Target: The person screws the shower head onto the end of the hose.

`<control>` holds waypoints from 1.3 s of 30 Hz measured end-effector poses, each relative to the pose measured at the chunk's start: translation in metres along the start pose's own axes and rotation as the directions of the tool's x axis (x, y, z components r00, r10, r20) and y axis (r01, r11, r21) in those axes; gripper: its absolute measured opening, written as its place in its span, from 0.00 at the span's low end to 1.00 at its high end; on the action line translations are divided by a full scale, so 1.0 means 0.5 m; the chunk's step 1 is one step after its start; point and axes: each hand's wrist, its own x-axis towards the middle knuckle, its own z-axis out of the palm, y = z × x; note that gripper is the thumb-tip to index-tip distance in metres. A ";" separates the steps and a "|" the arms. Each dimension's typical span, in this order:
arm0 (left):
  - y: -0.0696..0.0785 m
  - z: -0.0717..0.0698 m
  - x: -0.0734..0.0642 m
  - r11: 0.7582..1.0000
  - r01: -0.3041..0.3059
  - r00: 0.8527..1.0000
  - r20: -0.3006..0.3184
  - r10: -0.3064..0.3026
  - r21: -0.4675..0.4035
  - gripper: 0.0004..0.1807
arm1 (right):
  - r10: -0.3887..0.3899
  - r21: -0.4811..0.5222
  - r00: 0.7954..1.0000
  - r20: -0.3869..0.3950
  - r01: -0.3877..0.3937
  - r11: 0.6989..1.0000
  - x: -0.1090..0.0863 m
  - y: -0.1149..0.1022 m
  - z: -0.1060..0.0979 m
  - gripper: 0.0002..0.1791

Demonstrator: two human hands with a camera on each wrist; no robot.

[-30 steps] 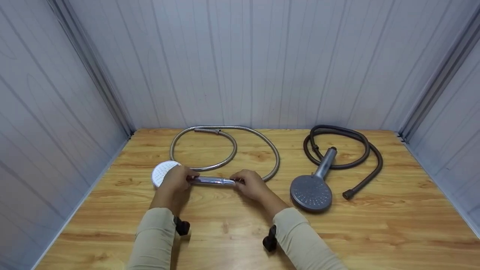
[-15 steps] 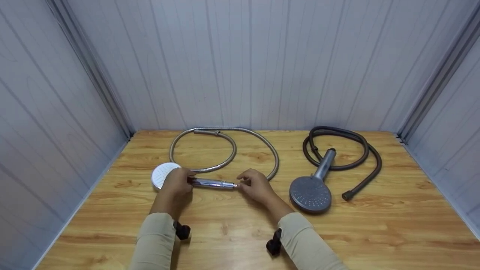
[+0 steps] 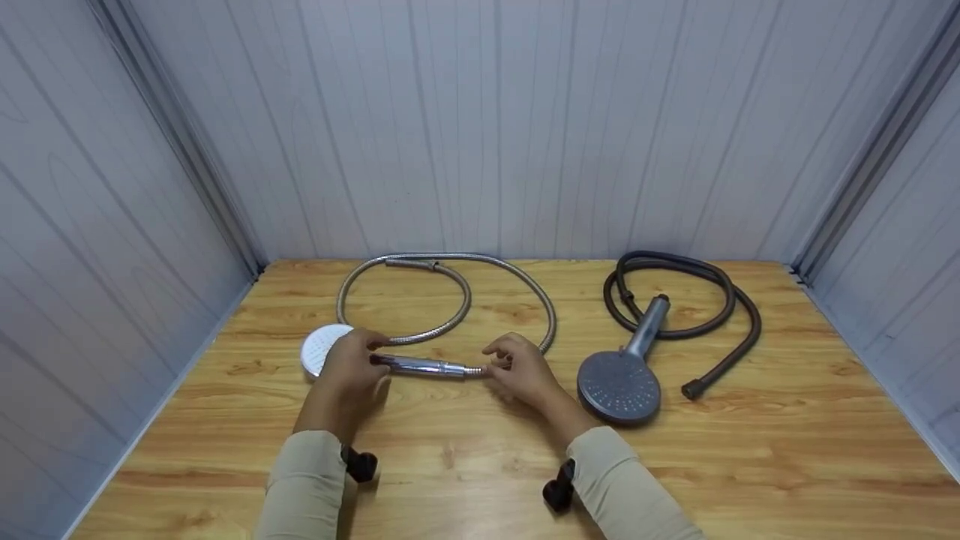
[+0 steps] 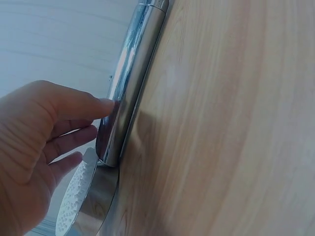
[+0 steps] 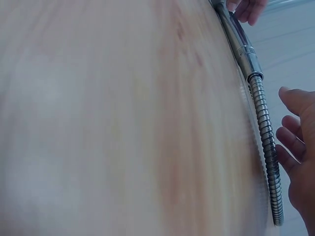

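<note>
A chrome hand shower with a white face (image 3: 321,349) lies on the table, its handle (image 3: 420,366) pointing right. Joined to the handle's end is a silver metal shower hose (image 5: 266,128). My left hand (image 3: 351,366) is over the neck by the head; in the left wrist view its thumb tip is right at the chrome handle (image 4: 129,78), the other fingers loosely bent and not wrapped round it. To the right, my right hand (image 3: 521,367) is beside the hose with thumb and fingers spread apart, fingertips close to the ribbed metal.
The silver hose (image 3: 551,307) loops behind the hands and ends in a conical fitting (image 3: 411,264). On the right lie a grey hand shower (image 3: 619,386) and a dark coiled hose (image 3: 750,330) with a nut at its end. Pale panel walls (image 3: 480,135) enclose the wooden table (image 3: 450,480).
My right hand has let go at the handle's end and shifted right, uncovering the hose joint. My left fingers have loosened from the handle. The hand shower stays almost where it was.
</note>
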 end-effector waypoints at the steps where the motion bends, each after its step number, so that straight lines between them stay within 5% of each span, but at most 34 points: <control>1: 0.000 0.000 -0.002 1.000 0.008 1.000 -0.009 -0.008 -0.003 0.22 | 0.002 0.000 1.000 0.001 -0.002 1.000 -0.001 -0.001 -0.001 0.10; 7: 0.002 0.002 -0.012 1.000 -0.004 0.999 -0.044 0.004 -0.003 0.20 | 0.006 -0.018 1.000 0.014 -0.006 1.000 -0.007 -0.006 -0.007 0.11; 24: 0.020 0.014 -0.046 0.980 -0.191 0.973 -0.122 0.196 0.052 0.15 | 0.011 -0.009 0.996 0.090 -0.011 1.000 -0.024 -0.042 -0.033 0.15; 32: 0.030 0.023 -0.059 0.970 -0.243 0.959 -0.151 0.240 -0.005 0.19 | 0.085 0.001 0.990 0.114 -0.086 0.996 -0.044 -0.042 -0.047 0.17; 39: 0.043 0.033 -0.067 0.961 -0.249 0.962 -0.147 0.231 -0.120 0.15 | -0.002 -0.057 0.996 0.088 0.007 0.998 -0.054 -0.046 -0.059 0.16</control>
